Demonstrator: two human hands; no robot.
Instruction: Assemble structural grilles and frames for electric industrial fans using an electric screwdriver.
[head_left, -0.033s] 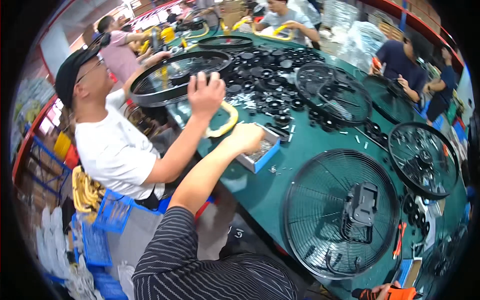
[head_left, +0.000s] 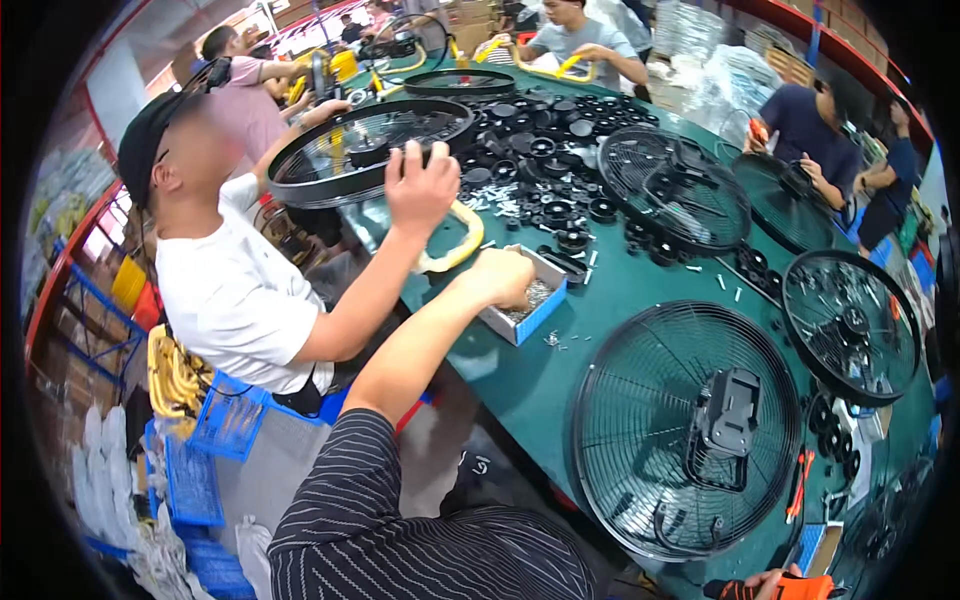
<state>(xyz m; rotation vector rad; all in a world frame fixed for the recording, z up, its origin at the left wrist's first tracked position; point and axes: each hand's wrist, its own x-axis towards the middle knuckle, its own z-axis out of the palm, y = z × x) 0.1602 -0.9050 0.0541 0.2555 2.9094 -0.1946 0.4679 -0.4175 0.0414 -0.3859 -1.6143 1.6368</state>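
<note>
Left hand point(head_left: 505, 278) down in blue screw box point(head_left: 548, 298) at worktop point(head_left: 620, 310) edge; fingers curled, contents hidden (can't tell). I'd pinch few screws, lift straight, spill none.

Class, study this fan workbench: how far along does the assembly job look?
Done: the nearest fan grille already carries a black block at its hub. In hand: the left hand dips into a small box of screws; the right hand barely shows at the lower edge. Left: heaps of black round parts lie unused on the green table.
</note>
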